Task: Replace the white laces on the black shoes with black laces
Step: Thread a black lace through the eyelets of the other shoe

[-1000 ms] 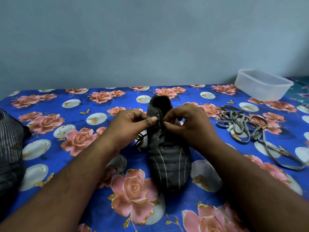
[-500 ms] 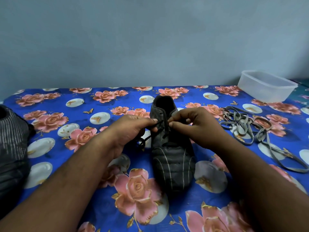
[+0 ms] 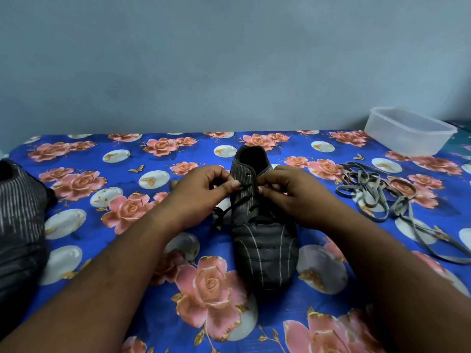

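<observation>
Mid-bed, we judge the lacing near its top eyelets — left hand (image 3: 201, 192) and right hand (image 3: 290, 192) each pinch the thin black lace (image 3: 243, 200) over the striped black shoe (image 3: 262, 240); next, tensioning evenly.

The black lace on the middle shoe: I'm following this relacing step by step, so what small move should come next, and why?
Probably draw the black lace snug across the shoe near its collar. The left hand and right hand each pinch an end there, and slack loops hang at the shoe's left side.
</observation>
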Demonstrator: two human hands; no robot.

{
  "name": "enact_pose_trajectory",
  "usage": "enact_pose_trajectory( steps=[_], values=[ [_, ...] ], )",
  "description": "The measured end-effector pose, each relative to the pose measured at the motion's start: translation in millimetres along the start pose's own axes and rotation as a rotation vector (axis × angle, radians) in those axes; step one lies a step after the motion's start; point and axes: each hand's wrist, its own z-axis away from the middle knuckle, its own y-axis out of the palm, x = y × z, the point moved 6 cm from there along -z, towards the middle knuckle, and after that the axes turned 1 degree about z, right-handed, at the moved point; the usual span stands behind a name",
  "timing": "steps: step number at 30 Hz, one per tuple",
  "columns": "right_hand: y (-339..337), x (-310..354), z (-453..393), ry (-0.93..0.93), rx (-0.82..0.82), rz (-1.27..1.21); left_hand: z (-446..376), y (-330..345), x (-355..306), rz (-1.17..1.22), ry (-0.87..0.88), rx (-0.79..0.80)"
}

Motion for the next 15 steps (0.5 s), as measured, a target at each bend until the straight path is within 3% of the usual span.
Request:
enact_pose_trajectory(
  steps=[3,9,11,15],
  values=[
    [0,-1,0,0.078,-0.001,-0.145,1,-9,-12,-0.388,0.212,-0.143],
    [2,-9,4,0.169,0.025,-0.461,5,-21,-16,-0.449,0.43,-0.258],
    [-1,-10,4,0.156,-0.021,-0.416,4,-25,-15,-0.488,0.459,-0.307],
    [-10,4,2,-0.027,-0.204,-0.088,5,-25,-15,-0.499,0.426,-0.335]
  ],
)
